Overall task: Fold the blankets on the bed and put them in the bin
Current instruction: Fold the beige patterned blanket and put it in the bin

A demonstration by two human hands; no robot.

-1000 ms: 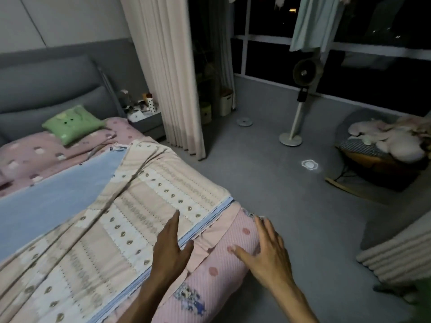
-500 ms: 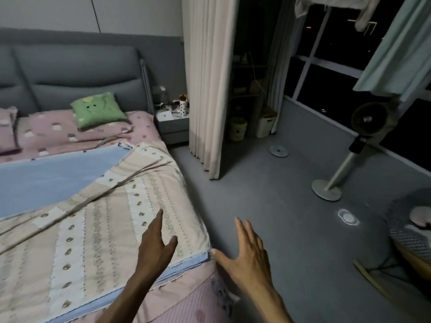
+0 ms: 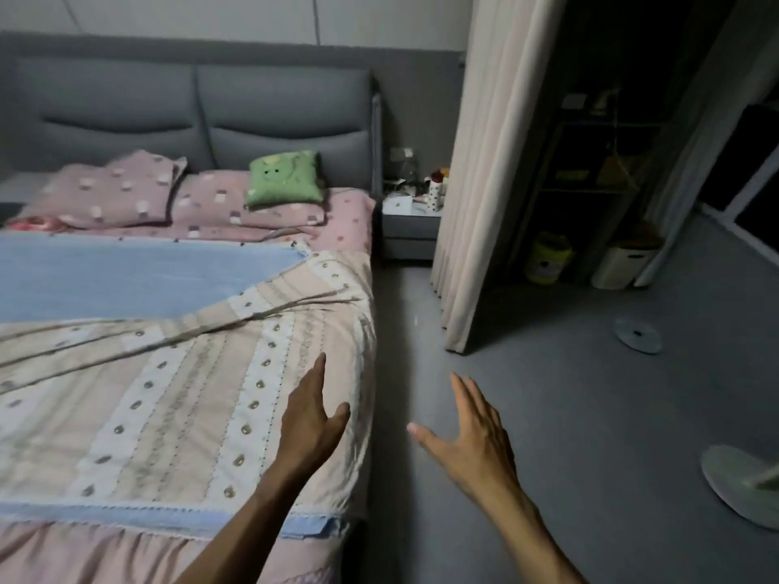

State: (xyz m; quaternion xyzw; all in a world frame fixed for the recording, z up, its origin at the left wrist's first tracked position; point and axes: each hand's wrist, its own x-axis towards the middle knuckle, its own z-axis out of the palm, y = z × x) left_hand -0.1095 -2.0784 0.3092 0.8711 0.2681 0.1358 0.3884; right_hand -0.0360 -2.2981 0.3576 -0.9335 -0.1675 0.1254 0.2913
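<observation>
Presently we find both hands empty. The left hand (image 3: 310, 419) hovers with fingers straight over the striped blanket (image 3: 177, 398), near the bed's (image 3: 354, 212) right edge; whether it touches the cloth we cannot tell. The right hand (image 3: 472, 432) is spread flat in the air over the floor (image 3: 548, 394), just beyond that same edge, holding nothing.

The striped blanket lies unfolded across the bed, its upper corner turned back to show a blue lining (image 3: 126, 280). Its blue-trimmed hem (image 3: 168, 518) runs along the foot of the bed.

We judge the blanket soft, limp and fairly light, likely quilted; it will sag wherever unsupported and will not slip readily. We would take hold at two corners, one in each hand, along the bed's right edge or the hem.

No bin can be identified with certainty; a pale container (image 3: 624, 263) stands beyond the curtain (image 3: 476, 183).
</observation>
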